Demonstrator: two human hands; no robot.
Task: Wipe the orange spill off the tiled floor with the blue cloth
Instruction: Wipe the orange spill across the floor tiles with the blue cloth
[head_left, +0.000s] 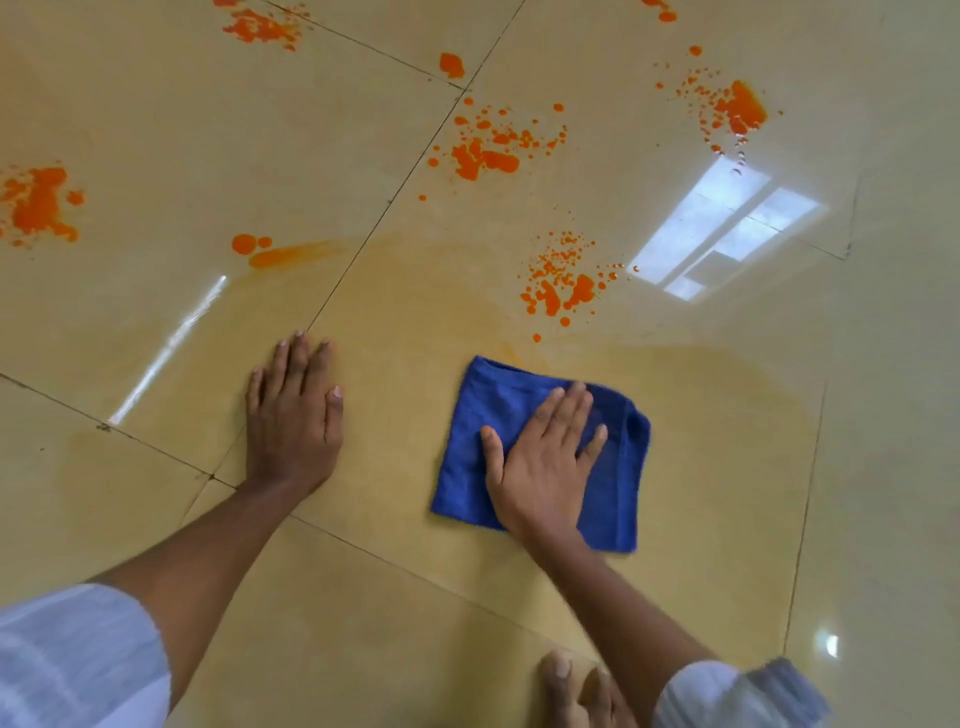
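Note:
A folded blue cloth (613, 467) lies flat on the glossy beige tiled floor (395, 525). My right hand (543, 457) presses palm-down on top of it, fingers spread. My left hand (293, 410) rests flat on the bare tile to the left, holding nothing. Orange spill patches lie beyond the hands: one splatter (558, 286) just above the cloth, another (483, 150) farther up, a smeared drop (275, 252) above my left hand. A faint yellowish film (415, 291) covers the tile around the cloth.
More orange splatters sit at the left edge (39, 205), top left (262, 26) and upper right (740, 106). A window reflection (727, 228) glares on the floor at right. My bare toes (571, 686) show at the bottom edge.

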